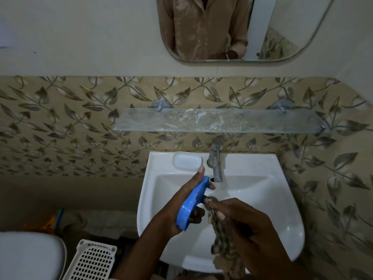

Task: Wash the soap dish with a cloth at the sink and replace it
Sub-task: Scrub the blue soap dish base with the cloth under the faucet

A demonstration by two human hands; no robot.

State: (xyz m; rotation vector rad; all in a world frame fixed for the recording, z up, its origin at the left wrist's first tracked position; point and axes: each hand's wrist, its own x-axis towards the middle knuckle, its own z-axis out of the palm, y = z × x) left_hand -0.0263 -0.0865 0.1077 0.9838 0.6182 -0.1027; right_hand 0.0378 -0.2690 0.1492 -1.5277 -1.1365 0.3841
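Observation:
My left hand [182, 201] holds a blue soap dish [191, 203] tilted on its edge over the white sink [282, 219]. My right hand [248, 225] grips a brownish patterned cloth [222, 239] and presses its tip against the inner face of the dish. The rest of the cloth hangs down into the basin. A white bar of soap [186, 162] rests on the sink's back ledge, left of the tap [217, 158]. No water is seen running from the spout.
A glass shelf [218, 120] hangs on the leaf-patterned tiles above the tap, with a mirror [232, 27] higher up. A white perforated basket [92, 259] and a toilet [28, 255] stand at the lower left.

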